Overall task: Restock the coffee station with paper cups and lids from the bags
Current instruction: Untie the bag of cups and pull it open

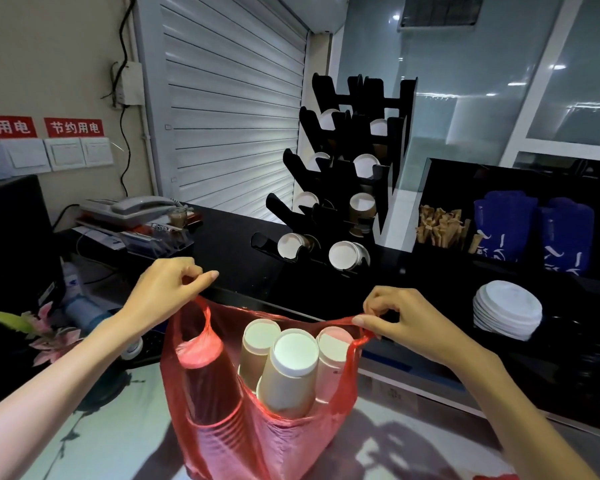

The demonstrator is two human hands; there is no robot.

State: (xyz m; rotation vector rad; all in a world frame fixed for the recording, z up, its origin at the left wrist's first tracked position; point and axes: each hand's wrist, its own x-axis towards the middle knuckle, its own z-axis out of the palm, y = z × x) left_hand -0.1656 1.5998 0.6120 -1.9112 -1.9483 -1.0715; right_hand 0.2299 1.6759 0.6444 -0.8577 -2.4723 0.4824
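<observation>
Both hands' fingers, left hand (168, 289) and right hand (400, 318), pinching red bag (222, 427) handles apart, paper cups (290, 368) between.

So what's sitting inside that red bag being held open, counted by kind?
Paper cup stacks, plainly showing: 3
Stack showing through the red bag, left side: 1
Lids in the bag: 0 seen
Total: 4 stacks

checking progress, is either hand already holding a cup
No, the left hand and right hand each pinch a handle of the red bag.
</observation>
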